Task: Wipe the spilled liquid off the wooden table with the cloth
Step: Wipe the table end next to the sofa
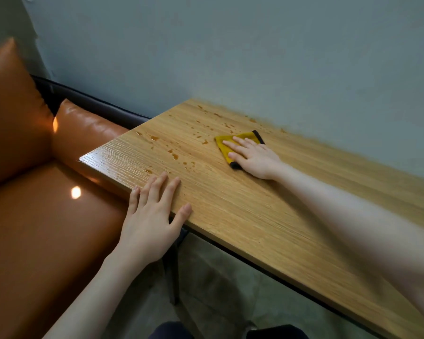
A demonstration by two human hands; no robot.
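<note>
Grey-green wall behind; long light-oak wooden table (242, 211) set against it, orange leather sofa (34, 192) at its end. Amber droplets of spilled liquid (174, 156) are scattered over the table's far-left part. Small folded yellow cloth with black edging (227, 145) lies flat among the droplets near the wall. Right hand (255, 157) presses it down, fingers straight, nothing pinched. Left hand (152, 216) rests flat on the near table edge, fingers extended. Judgement: cloth is light, soft and absorbent; flat palm pressure should steer it, though it may bunch or slide on wet varnish.
</note>
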